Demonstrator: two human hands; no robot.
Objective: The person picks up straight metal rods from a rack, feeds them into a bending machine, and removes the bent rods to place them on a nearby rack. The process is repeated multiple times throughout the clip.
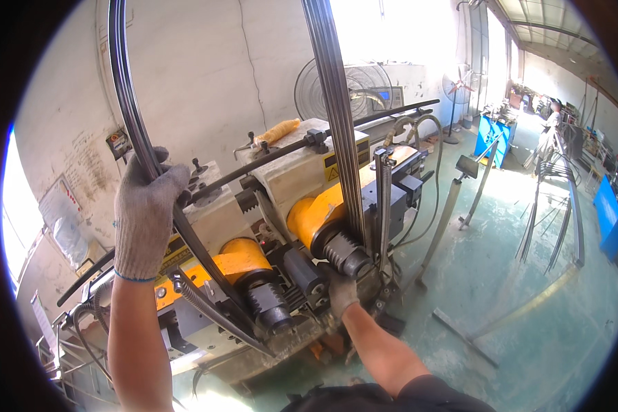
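**Two gloved hands at a profile-bending machine**

The bending machine fills the near centre, a grey block with yellow guards and ribbed dark rollers on its near face. It sits close to the plastered wall on the far left, so that side is tight. To the right the green floor opens wide, broken only by a slim metal stand just beside the machine and a flat bar lying on the floor.

A long dark metal profile curves through the rollers. One leg rises steeply past the top edge at centre; the other arcs up the left side and out of view at the top, near the wall.

Farther right, curved metal strips lean in a bundle, well apart from the machine, with blue bins and another person beyond them. A round fan stands behind the machine.

The left hand, in a grey knit glove, is clamped around the left leg of the profile, fingers wrapped over it. The right hand, also gloved, reaches low to the machine's near edge below the right roller; whether its fingers are closed on anything cannot be told.
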